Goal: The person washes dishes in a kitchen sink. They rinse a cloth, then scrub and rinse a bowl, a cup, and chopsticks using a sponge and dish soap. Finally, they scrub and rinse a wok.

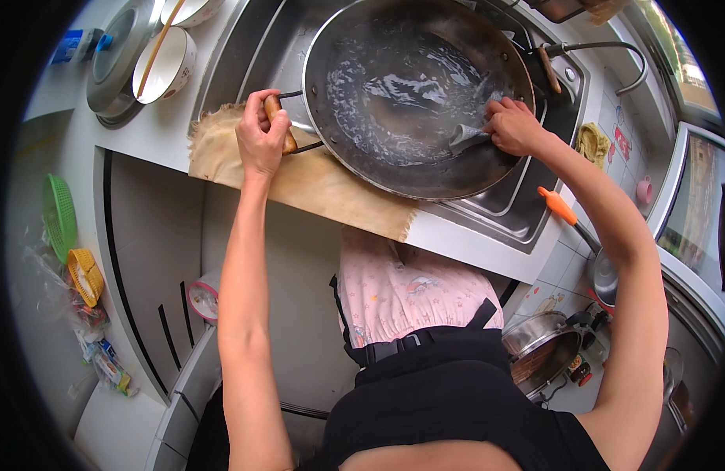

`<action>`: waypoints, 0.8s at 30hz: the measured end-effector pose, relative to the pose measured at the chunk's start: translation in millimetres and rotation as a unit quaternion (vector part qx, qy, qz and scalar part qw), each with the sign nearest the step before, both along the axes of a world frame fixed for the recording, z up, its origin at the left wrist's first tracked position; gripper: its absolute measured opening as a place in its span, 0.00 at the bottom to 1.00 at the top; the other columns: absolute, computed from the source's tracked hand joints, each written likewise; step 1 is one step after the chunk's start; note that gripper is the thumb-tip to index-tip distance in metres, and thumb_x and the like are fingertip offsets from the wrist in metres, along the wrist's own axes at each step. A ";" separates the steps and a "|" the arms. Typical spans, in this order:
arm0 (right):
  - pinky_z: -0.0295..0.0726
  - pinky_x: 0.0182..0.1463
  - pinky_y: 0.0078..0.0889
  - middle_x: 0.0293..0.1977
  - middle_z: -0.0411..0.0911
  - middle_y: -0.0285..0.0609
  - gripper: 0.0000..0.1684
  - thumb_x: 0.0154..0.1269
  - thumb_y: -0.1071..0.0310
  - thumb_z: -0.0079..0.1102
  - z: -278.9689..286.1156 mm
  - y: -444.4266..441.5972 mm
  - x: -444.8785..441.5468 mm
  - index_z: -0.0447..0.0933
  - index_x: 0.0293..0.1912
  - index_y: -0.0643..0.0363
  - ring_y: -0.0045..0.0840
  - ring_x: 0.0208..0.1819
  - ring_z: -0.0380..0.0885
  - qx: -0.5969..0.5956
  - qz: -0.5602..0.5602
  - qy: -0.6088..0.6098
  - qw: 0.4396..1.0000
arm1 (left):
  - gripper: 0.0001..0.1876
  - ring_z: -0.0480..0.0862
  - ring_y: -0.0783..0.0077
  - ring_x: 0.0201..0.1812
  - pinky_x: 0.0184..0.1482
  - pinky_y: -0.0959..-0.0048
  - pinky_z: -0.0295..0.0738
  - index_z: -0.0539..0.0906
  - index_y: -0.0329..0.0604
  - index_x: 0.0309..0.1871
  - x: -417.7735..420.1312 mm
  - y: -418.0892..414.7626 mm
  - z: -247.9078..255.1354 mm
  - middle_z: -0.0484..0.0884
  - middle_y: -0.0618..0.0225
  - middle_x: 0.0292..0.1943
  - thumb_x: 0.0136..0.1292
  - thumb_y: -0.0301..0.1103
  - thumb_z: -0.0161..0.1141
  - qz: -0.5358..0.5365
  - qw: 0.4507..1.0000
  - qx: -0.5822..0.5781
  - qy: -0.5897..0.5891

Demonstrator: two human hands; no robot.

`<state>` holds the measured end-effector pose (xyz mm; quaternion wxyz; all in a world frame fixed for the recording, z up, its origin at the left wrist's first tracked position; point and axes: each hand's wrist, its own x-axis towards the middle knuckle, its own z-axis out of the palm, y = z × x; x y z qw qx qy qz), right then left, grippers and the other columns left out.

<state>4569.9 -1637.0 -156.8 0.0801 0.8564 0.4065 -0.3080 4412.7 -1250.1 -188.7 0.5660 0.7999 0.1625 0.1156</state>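
A large dark wok (392,135) with water swirling in it rests over the stainless-steel sink (274,59). My left hand (262,135) is closed around its wooden side handle (280,125). Inside the wok's right wall, my right hand (513,126) grips a grey cloth (468,138), whose loose end lies toward the water. A second wooden handle (549,70) stands out on the wok's far right side. Beneath the left handle, a tan cloth (339,194) covers the counter's front edge.
Left of the sink are a pot lid (118,59) and a white bowl (165,65) with chopsticks (156,53) across it. A curved faucet (627,46) rises at the right. A yellow rag (592,145) and an orange-handled ladle (558,206) are near the sink's right side.
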 end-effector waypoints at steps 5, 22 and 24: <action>0.61 0.66 0.44 0.57 0.69 0.50 0.20 0.62 0.51 0.54 -19.5 11.6 1.7 0.83 0.36 0.58 0.42 0.64 0.61 -0.019 0.059 0.126 0.990 | 0.14 0.76 0.83 0.25 0.28 0.82 0.71 0.76 0.37 0.48 0.7 -6.8 4.6 0.76 0.70 0.23 0.58 0.28 0.54 0.017 1.000 -0.018 -0.015; 0.36 0.69 0.72 0.71 0.51 0.35 0.39 0.60 0.51 0.57 -140.6 117.4 44.7 0.56 0.69 0.34 0.43 0.70 0.55 0.215 -0.092 -0.006 0.972 | 0.14 0.71 0.85 0.22 0.25 0.82 0.68 0.76 0.37 0.47 2.8 -10.3 7.2 0.72 0.72 0.22 0.55 0.24 0.55 0.036 0.999 -0.015 -0.004; 0.34 0.69 0.71 0.69 0.55 0.34 0.38 0.60 0.50 0.57 -113.0 110.3 47.0 0.57 0.69 0.34 0.41 0.69 0.55 0.112 -0.035 -0.156 0.981 | 0.15 0.71 0.85 0.23 0.26 0.82 0.69 0.76 0.37 0.47 0.0 -7.5 6.1 0.72 0.73 0.22 0.56 0.24 0.55 0.033 0.999 -0.011 -0.004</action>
